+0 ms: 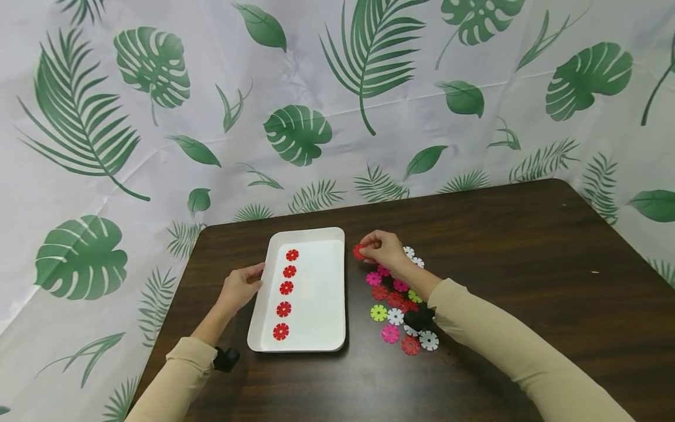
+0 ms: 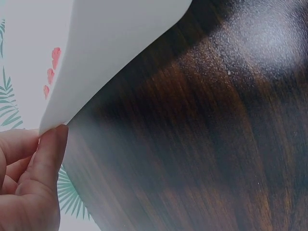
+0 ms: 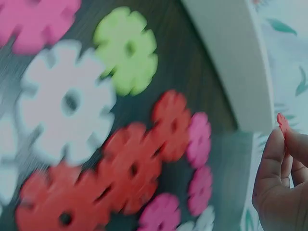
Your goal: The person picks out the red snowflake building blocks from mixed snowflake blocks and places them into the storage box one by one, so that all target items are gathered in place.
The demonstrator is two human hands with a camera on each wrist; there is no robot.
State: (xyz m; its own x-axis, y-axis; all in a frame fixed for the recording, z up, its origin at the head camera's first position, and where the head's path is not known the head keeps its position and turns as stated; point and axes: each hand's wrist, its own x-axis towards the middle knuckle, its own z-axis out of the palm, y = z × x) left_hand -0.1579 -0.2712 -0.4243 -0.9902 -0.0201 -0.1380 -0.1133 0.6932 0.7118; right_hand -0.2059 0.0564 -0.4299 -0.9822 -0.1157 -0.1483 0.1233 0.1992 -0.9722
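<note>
Nearest me, on the dark table [image 1: 527,264], I am steadying the white tray [image 1: 321,293] with my left hand [image 1: 239,288], fingers lying relaxed against its left rim. Past the loose heap of discs [image 1: 401,310], my right hand [image 1: 384,249] is pinching a red disc [image 1: 359,252] just right of the tray's far corner. The tray's long axis and its row of red discs [image 1: 285,288] are running away from me, leftward of that pinch.

White tray [image 1: 329,293], red discs [image 1: 286,288], dark brown table [image 1: 527,264], green leaf-print backdrop [image 1: 295,88]

Discs [image 1: 401,310] right of tray [image 1: 316,337]
</note>
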